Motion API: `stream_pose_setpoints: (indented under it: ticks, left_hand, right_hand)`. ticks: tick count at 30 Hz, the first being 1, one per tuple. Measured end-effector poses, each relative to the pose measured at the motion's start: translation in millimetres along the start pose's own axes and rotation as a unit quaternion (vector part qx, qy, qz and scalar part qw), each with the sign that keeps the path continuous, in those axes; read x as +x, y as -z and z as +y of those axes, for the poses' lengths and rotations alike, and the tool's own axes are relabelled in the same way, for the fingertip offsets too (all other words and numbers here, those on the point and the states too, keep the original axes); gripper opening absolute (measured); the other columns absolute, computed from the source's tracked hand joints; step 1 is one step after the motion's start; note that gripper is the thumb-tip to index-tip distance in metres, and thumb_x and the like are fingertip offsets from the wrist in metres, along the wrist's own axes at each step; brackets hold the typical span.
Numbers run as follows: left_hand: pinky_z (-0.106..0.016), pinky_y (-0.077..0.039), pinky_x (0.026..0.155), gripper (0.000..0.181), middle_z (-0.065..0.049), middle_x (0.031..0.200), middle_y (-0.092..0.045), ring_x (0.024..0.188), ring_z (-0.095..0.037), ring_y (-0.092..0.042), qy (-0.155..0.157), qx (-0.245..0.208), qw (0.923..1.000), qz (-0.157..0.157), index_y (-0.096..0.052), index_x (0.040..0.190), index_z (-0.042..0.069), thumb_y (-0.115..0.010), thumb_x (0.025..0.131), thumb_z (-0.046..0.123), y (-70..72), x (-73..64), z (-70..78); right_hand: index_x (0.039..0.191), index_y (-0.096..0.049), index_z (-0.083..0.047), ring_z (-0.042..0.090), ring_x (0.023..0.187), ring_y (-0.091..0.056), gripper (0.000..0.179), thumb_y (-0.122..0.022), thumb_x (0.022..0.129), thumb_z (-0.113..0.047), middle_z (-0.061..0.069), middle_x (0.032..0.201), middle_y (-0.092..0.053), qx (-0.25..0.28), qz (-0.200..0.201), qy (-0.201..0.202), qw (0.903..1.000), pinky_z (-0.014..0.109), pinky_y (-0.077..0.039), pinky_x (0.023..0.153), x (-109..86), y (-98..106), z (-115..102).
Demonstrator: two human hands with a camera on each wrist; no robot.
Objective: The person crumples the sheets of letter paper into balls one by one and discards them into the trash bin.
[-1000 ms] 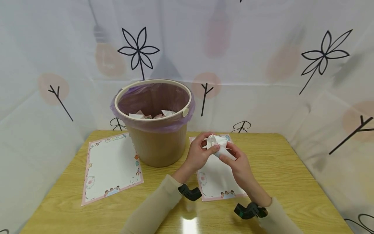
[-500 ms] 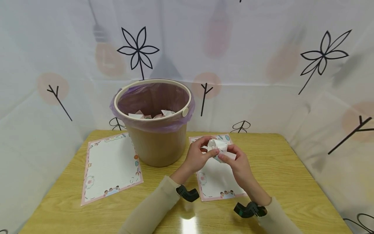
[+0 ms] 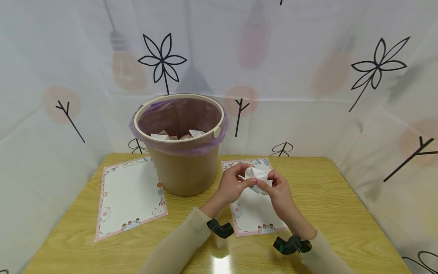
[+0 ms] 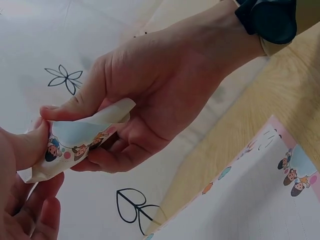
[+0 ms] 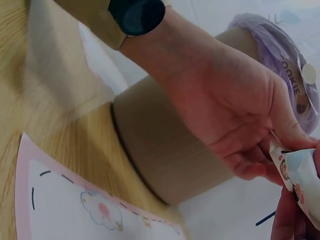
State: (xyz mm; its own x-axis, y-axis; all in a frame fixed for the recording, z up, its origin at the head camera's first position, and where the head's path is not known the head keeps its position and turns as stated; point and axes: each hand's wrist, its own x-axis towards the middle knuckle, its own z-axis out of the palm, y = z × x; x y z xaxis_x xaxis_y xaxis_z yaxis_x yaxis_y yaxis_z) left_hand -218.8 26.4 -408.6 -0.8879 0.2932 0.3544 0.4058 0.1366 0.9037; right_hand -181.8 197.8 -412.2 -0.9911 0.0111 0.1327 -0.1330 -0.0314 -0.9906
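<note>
Both hands hold a crumpled piece of printed paper (image 3: pixel 258 175) over the right half of the table. My left hand (image 3: pixel 232 186) pinches its left side, with the thumb near and the fingers behind. On the other side my right hand (image 3: pixel 281 193) pinches it too, the two thumbs close together. In the left wrist view the folded paper (image 4: pixel 82 137) shows a pale blue patch and small cartoon children. Part of the paper (image 5: pixel 300 167) appears at the right edge of the right wrist view. Below the hands lies a flat sheet (image 3: pixel 251 219) with a pink decorated border.
A beige bin (image 3: pixel 186 175) with a purple liner (image 3: pixel 191 149) stands at the back, left of the hands. Crumpled papers (image 3: pixel 196 133) lie inside it. Another pink-bordered sheet (image 3: pixel 130 194) lies left of the bin. A patterned white cloth (image 3: pixel 291 114) hangs behind the table (image 3: pixel 328 213).
The paper is folded more compactly; its flap toward the right hand has been pressed in. Both hands have come slightly closer together and a little lower. Bin and flat sheets stay put.
</note>
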Motion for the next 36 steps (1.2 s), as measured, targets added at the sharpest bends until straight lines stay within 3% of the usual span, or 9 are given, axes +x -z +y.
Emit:
stream_pose_setpoints:
  ticks: [8,15,20,28,36]
  left_hand:
    - [-0.025,-0.055,0.066,0.033,-0.002,0.091,-0.070,0.072,-0.011,-0.062,0.024,-0.030,0.9993,-0.001,-0.071,0.117,0.008,-0.080,0.085,0.009,0.5,-0.3,1.8]
    - [-0.026,-0.056,0.074,0.032,-0.005,0.099,-0.070,0.086,-0.015,-0.065,0.039,-0.070,0.9959,-0.041,-0.069,0.119,0.009,-0.077,0.088,0.009,3.9,-0.4,-3.9]
    - [-0.028,-0.056,0.081,0.038,-0.007,0.111,-0.071,0.096,-0.017,-0.066,0.031,-0.086,0.9935,-0.068,-0.066,0.127,0.007,-0.075,0.089,0.007,11.7,-2.9,-9.1]
    - [-0.032,-0.053,0.090,0.041,-0.017,0.123,-0.067,0.109,-0.028,-0.066,0.012,-0.113,0.9886,-0.099,-0.060,0.133,0.001,-0.066,0.093,-0.002,33.8,-11.0,-16.1]
    - [-0.032,-0.051,0.095,0.040,-0.017,0.129,-0.064,0.116,-0.030,-0.063,0.019,-0.104,0.9836,-0.146,-0.056,0.135,0.000,-0.063,0.096,0.000,71.7,-33.5,-33.0]
  right_hand:
    - [0.088,-0.055,0.001,0.011,0.081,-0.063,0.015,-0.070,0.089,0.004,0.001,0.091,-0.064,0.024,0.015,-0.008,0.9996,0.023,-0.054,0.071,1.7,-0.2,-0.7]
    - [0.091,-0.063,-0.004,0.015,0.081,-0.055,0.009,-0.073,0.090,-0.003,0.001,0.093,-0.061,-0.014,0.013,-0.017,0.9997,0.022,-0.050,0.068,0.6,4.2,2.4]
    - [0.093,-0.063,-0.002,0.014,0.078,-0.053,0.013,-0.074,0.089,-0.005,0.000,0.090,-0.061,-0.014,0.005,-0.017,0.9997,0.021,-0.049,0.066,-0.6,6.6,3.3]
    - [0.089,-0.059,-0.002,0.012,0.076,-0.054,0.014,-0.072,0.091,-0.005,0.001,0.085,-0.058,-0.005,0.008,-0.016,0.9998,0.021,-0.048,0.065,-2.1,10.8,0.8]
    - [0.088,-0.057,-0.006,0.013,0.077,-0.053,0.016,-0.072,0.091,-0.006,0.001,0.087,-0.058,-0.001,0.015,-0.027,0.9995,0.020,-0.048,0.065,-1.3,20.0,1.2]
